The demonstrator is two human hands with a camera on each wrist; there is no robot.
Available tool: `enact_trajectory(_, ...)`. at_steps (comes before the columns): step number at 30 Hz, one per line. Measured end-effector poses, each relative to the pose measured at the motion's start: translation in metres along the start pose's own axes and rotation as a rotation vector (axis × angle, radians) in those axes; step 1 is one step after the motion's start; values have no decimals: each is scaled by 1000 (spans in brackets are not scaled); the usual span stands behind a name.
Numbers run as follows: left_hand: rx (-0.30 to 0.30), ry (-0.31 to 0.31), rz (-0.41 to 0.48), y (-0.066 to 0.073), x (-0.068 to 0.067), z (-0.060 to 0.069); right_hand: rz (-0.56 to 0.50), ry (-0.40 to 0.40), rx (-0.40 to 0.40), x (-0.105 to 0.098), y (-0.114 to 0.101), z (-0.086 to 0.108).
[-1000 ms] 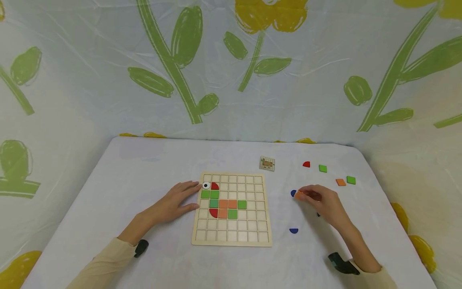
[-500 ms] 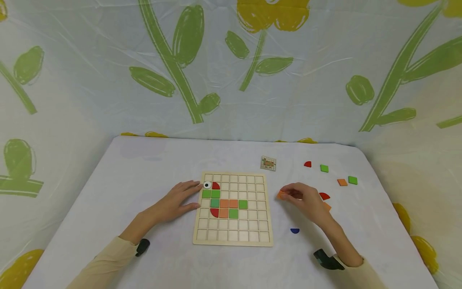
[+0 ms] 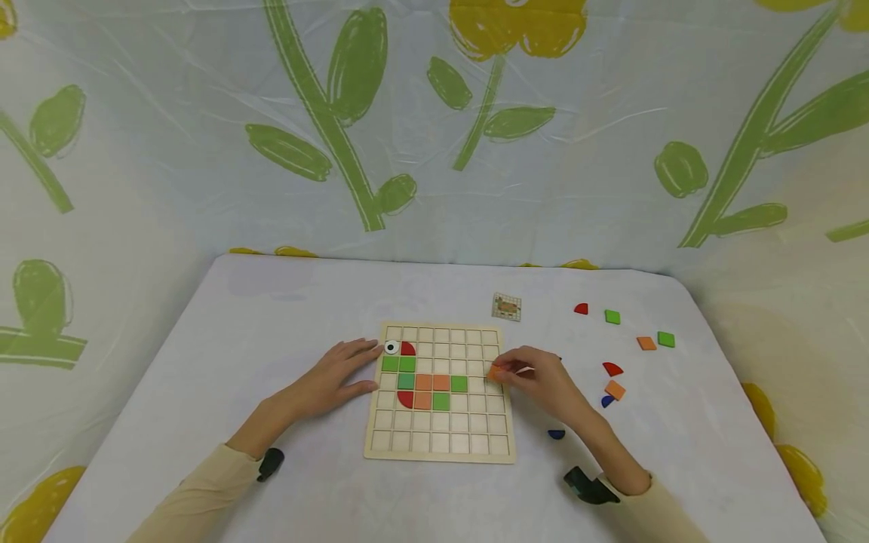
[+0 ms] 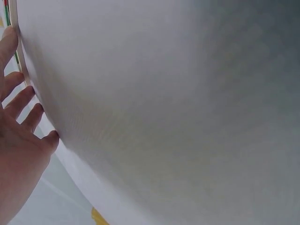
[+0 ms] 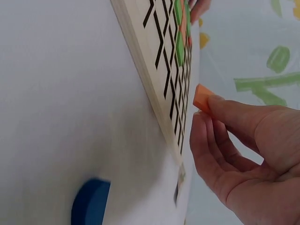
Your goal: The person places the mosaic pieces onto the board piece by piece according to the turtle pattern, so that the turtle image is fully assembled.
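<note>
Tile of flat orange wood [image 3: 494, 373] is hanging in a pinch of the right hand [image 3: 536, 381], above the side of a pale wooden grid board [image 3: 440, 458] nearest that hand. Left hand [image 3: 333, 381] is lying spread opposite, fingertips meeting the board's edge, seemingly steadying it; light pressure should be serving well. Doing this well, as judged: squaring the orange tile to a cell, lowering it level, releasing without knocking the bright green square tile [image 3: 459, 385] sitting between the hands. Right hand is covering much of the orange tile, so its full outline is escaping. Small printed card [image 3: 507, 307] beyond that hand is showing too tiny to read. Dark-blue half-round piece [image 5: 91, 204] on its near side is running off the right wrist view. Left wrist view is catching mostly white counter [image 4: 140, 93].
</note>
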State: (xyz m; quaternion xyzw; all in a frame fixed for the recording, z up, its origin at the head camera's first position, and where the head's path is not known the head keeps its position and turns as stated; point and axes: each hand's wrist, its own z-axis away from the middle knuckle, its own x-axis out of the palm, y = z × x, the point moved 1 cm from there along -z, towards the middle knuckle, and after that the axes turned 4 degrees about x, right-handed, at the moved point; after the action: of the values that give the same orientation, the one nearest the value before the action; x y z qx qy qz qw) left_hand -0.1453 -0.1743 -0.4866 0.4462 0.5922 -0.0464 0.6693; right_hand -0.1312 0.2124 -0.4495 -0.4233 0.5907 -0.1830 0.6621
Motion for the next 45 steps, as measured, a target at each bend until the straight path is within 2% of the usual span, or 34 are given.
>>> enact_trajectory(13,-10,-5,8,0,0,1,-37,-113,-16,29,-13,-6)
enact_trajectory(19,-12,-12,7,1,0,0,-77,-157,-32,37,-17,-6)
enact_trajectory(27,-17,-18,15,2,-1,-1,-56,-200,-55,44,-18,-6)
enact_trajectory(36,-31,-22,5,3,-1,-1,-28,-223,-35,46,-22,-6)
enact_trajectory(45,-26,-22,20,3,-1,-1,26,-176,-61,47,-22,-4)
